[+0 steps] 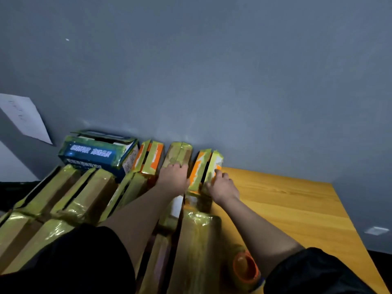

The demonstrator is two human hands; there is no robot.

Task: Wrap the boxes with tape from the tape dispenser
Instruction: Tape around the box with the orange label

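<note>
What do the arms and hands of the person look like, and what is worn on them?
Both forearms are bare, with short black sleeves ending near the elbows: the left sleeve and the right sleeve. The left hand and the right hand are bare, with no gloves. No watch, ring or marking is visible, though the picture is somewhat blurred.

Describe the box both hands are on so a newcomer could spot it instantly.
Follow the grey wall to the row of boxes at the wooden table's far edge. The rightmost one, the orange box, stands between the left hand and right hand. Only it borders bare tabletop.
</note>
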